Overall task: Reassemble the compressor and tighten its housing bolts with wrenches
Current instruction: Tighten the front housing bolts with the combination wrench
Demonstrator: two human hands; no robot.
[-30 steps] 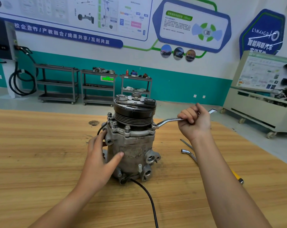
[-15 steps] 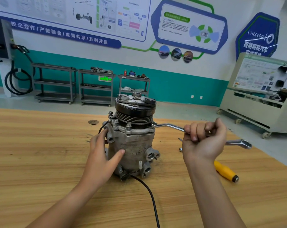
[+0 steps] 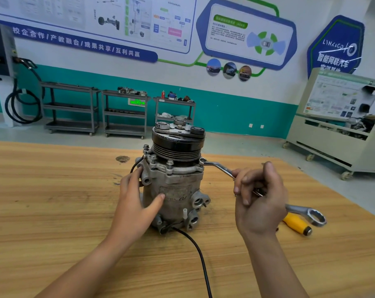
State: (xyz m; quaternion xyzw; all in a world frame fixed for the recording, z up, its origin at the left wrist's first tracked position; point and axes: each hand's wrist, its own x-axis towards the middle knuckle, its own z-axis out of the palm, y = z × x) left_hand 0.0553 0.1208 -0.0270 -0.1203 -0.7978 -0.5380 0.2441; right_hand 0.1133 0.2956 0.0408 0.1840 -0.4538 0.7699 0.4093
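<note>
Nearest the camera, a black cable (image 3: 195, 248) runs across the pale wood-grain table (image 3: 53, 211) from the front edge up to the foot of the compressor (image 3: 176, 190). The compressor stands upright near the middle of the table. The left hand (image 3: 137, 203) braces it with fairly straight, spread fingers: the thumb presses on the worn label on the front, and the other fingers lie along the left flank beside a round port. The right hand (image 3: 259, 201) is closed round the shank of a chromed double-ring wrench (image 3: 218, 167), with fingers curled over it and thumb raised. The wrench's far ring sits over a housing bolt (image 3: 202, 161) at the right rim of the flange, and its free ring juts out past the heel of the hand, above the tabletop. Just beyond that end, a yellow-handled screwdriver (image 3: 296, 224) lies flat near the table's right edge. The compressor body is dull cast aluminium, scuffed and lugged. More hex bolts stand along the flange, under a black grooved pulley (image 3: 178, 145) with a steel clutch plate on top. There is bare wood to the left and front of the unit, and a dark knot (image 3: 122, 158) lies behind it. Past the table's far edge there is grey floor, three grey metal shelf carts (image 3: 70, 108) against a teal and white wall, and a cream wheeled cabinet (image 3: 332, 136) on the right.
</note>
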